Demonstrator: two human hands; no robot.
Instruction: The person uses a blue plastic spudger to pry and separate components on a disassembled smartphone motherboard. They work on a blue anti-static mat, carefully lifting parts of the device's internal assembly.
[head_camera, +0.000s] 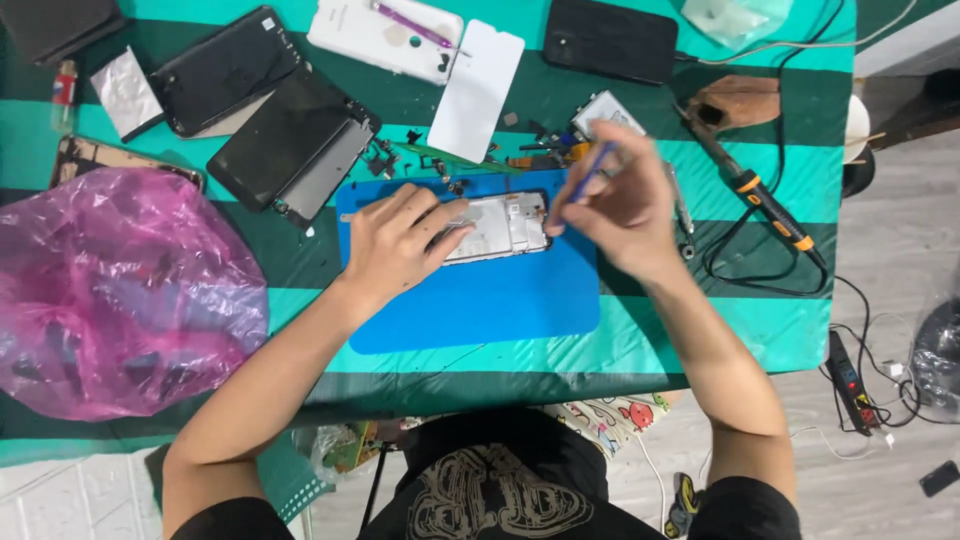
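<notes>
A: Starting close. Seeing what down by the belly?

B: Seeing a black shirt, then the near edge of the striped green table (700, 345).

A: And next?

B: Looking at the blue mat (480, 300). Lying on it, near its far edge, an opened phone (500, 225) with its insides showing. Running long-ways from left to right.

A: Touching it with which hand?

B: Pressing down on its left end with the left hand (395, 240), fingers spread flat, not wrapped around anything. Pinching a thin blue stick tool (590, 172) in the right hand (625, 210), fingers closed tight on it. Pointing the low tip down at the phone's right end, just left of that hand.

A: Sitting closer, which one?

B: Both right at the phone, one at each end.

A: Any room for moving?

B: Showing bare mat on the near side. Getting crowded on the far side with tiny loose parts (440, 165). Sitting well off to the left, a big pink bag (120, 290). Lying to the right, a soldering iron (765, 205) with its black cord looping.

A: And farthest away?

B: Lying there, dark phone screens (290, 140), a white back cover (385, 35) and another black phone (610, 40).
</notes>
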